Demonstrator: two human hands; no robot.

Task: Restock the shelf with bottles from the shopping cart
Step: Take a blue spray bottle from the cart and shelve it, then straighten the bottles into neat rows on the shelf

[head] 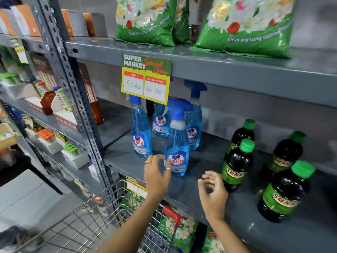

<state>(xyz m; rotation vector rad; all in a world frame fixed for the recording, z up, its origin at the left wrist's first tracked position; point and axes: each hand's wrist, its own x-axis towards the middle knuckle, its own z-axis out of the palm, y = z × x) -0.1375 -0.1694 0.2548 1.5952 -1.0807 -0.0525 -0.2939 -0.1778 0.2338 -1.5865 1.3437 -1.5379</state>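
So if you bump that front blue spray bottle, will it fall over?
Probably, yes. The front spray bottle is tall and narrow with a bulky trigger on top, so it likely tips easily. It looks full of liquid, so it's probably fairly heavy. It stands near the shelf edge, so it could topple off.

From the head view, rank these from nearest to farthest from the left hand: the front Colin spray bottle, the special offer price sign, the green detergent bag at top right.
1. Front Colin spray bottle, on the shelf right at the left hand fingertips.
2. Special offer price sign, hanging on the shelf edge above.
3. Green detergent bag, top shelf, far right.
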